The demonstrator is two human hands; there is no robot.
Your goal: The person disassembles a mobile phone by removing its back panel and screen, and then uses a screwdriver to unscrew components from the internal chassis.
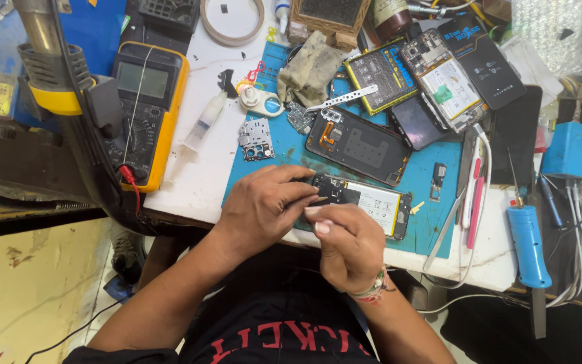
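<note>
An opened phone [372,202] with its battery and circuit board exposed lies on the blue work mat [432,222] near the front edge. My left hand [264,205] rests on the phone's left end, fingers curled over the board area. My right hand [348,243] is just below it, thumb and fingers pinched together at the phone's left edge; anything held between them is too small to see. A black back cover [362,145] lies further back on the mat.
A yellow multimeter [146,101] with a red lead sits left. A syringe [203,125], metal shield plate [256,139], tweezers [341,100], rag [308,67], other opened phones [439,81] and a blue-handled tool [527,243] lie around. White cables hang at the right.
</note>
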